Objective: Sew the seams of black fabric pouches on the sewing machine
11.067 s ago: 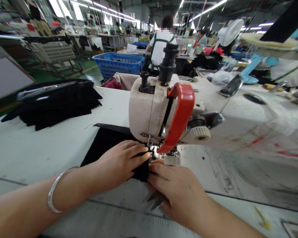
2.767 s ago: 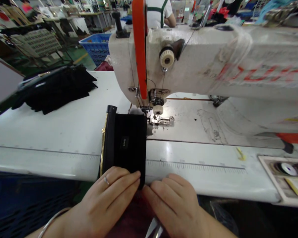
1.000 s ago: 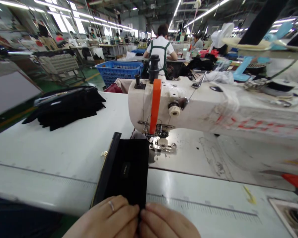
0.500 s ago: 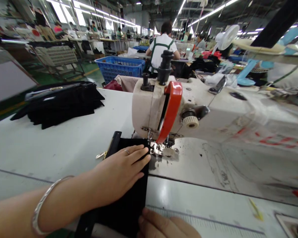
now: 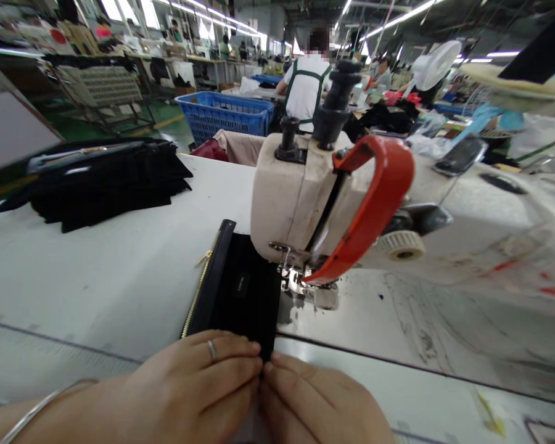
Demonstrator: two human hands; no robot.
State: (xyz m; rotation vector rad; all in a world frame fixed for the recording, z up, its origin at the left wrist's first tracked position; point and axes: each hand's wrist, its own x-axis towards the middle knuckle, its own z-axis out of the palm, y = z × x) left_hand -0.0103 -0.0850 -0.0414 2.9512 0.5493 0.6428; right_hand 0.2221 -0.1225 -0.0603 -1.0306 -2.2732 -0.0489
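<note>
A black fabric piece (image 5: 254,296) with a small label and a gold zipper (image 5: 197,296) along its left side lies on the white table, its right edge at the presser foot (image 5: 296,280) of the sewing machine (image 5: 282,197). Both hands are at the near end of the fabric, fingertips almost touching. My left hand (image 5: 198,382), with a ring and a bracelet, has its fingers pressed together on the cloth. My right hand (image 5: 319,401) is closed on the fabric's right edge. The lower parts of both hands are cut off by the frame.
A stack of black pieces (image 5: 106,185) lies at the table's left. Behind the table stands a blue basket (image 5: 226,114). A red lever guard (image 5: 374,203) curves in front of the machine head. Further back a person (image 5: 305,83) sits facing away, near a white fan (image 5: 437,65).
My left hand has slid back toward me, uncovering the label and zipper. My right hand has moved up beside it at the fabric's edge. The camera view has shifted closer to the machine.
</note>
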